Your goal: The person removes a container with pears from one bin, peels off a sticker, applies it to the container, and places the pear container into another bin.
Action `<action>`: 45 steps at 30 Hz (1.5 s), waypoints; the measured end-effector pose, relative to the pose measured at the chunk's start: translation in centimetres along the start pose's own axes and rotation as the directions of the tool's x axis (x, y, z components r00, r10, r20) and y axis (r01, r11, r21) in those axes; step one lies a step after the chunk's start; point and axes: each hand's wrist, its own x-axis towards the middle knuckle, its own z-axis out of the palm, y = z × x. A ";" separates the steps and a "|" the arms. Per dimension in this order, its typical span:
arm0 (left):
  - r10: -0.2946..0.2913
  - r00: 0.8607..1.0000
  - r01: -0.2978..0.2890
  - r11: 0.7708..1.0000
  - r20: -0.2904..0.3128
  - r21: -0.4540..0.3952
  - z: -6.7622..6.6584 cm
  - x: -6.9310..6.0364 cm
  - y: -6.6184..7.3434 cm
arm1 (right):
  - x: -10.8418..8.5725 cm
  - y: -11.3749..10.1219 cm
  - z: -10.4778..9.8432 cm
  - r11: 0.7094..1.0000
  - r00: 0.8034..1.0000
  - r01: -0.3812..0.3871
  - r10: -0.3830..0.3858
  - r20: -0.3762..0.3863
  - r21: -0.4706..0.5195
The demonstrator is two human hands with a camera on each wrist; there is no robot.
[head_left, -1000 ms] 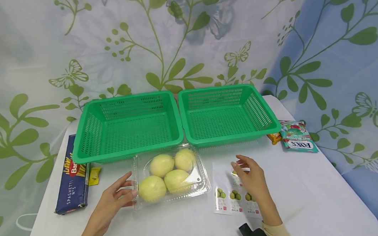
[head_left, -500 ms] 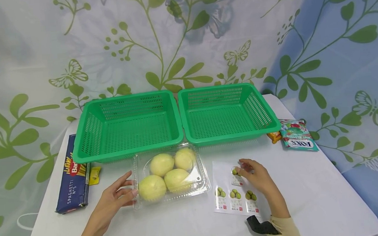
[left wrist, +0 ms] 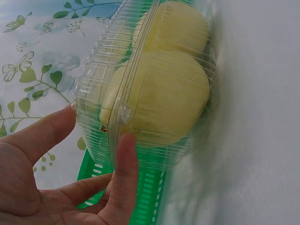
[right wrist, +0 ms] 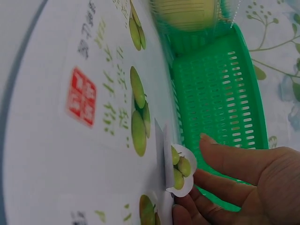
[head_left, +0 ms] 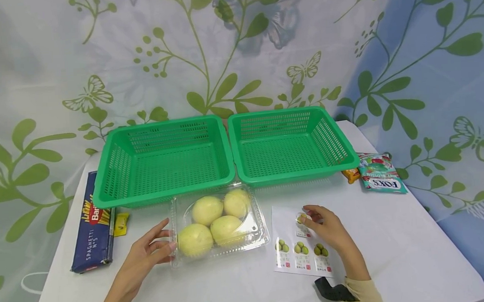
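My left hand (head_left: 146, 254) rests at the left side of a clear plastic clamshell box (head_left: 257, 230), its fairly straight thumb and fingers touching the rim. Inside the box are several pale yellow fruits (left wrist: 171, 96). My right hand (head_left: 330, 228) is over the upper part of a white sticker sheet (head_left: 284, 215) printed with green fruit. One sticker (right wrist: 182, 168) stands partly lifted from the sheet. In the right wrist view fingers touch its edge, while the thumb stays a little apart from it.
Two green plastic baskets (head_left: 173, 168) stand side by side behind the box. At left lie a blue spaghetti box (head_left: 91, 236) and a small yellow packet (head_left: 121, 224). A FOX'S candy bag (head_left: 380, 175) and an orange packet (head_left: 351, 176) lie at right.
My right hand has shifted slightly to the right and toward me, uncovering more of the sticker sheet, then a touch back left onto the upper sticker. My left hand has stayed in place.
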 end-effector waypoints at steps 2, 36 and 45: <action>-0.002 1.000 0.002 1.000 0.001 0.001 0.0 0.0 0.0 | 0.0 0.0 0.0 1.000 1.000 -0.001 0.001 0.005 0.006; 0.016 1.000 -0.016 1.000 -0.001 -0.011 0.0 -0.1 -0.3 | -0.3 -0.2 0.1 0.998 0.997 -0.019 0.015 0.071 0.067; 0.015 0.999 -0.015 1.000 0.033 0.005 -0.4 0.1 -0.3 | -0.2 -0.5 -0.1 0.994 0.995 -0.015 0.005 0.098 0.108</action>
